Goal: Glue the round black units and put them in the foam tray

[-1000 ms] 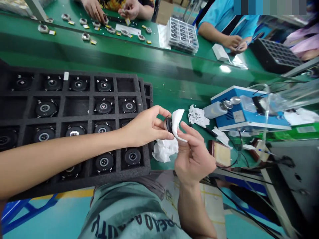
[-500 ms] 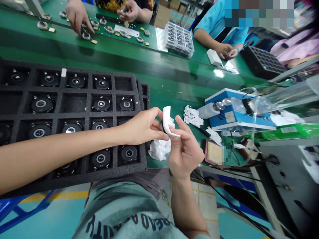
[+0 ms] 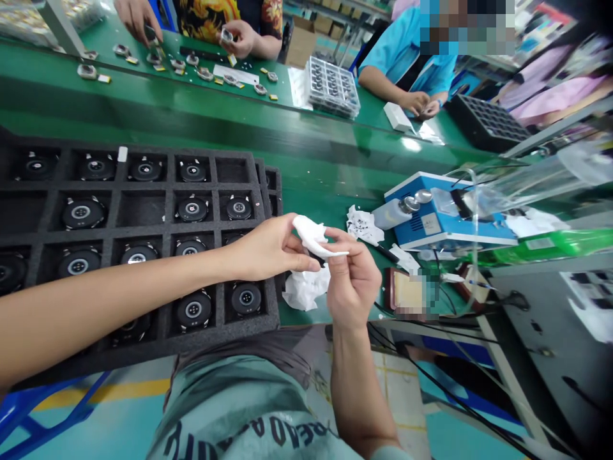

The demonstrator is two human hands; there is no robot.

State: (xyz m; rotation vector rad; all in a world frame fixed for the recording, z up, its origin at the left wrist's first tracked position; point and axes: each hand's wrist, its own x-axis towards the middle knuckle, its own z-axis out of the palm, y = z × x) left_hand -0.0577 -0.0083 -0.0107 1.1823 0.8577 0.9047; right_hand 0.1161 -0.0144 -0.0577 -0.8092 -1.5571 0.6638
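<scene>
My left hand (image 3: pixel 271 250) pinches a small round black part that is almost hidden under a white wipe (image 3: pixel 311 235). My right hand (image 3: pixel 349 281) is closed on that wipe and presses it over the part. Both hands hover just past the right end of a black foam tray (image 3: pixel 143 191) whose cells hold several round black parts (image 3: pixel 193 209). A crumpled white wipe (image 3: pixel 304 289) lies on the green table below the hands.
A blue box device (image 3: pixel 445 217) with a metal-capped bottle (image 3: pixel 397 213) stands to the right, with cables and another used wipe (image 3: pixel 361 223) nearby. Across the green bench (image 3: pixel 306 153), other people's hands handle small parts beside a clear tray (image 3: pixel 332 86) and a black tray (image 3: pixel 486 121).
The wipe has folded down over the black part, which showed one second ago. Both hands shifted slightly left and the view tilted.
</scene>
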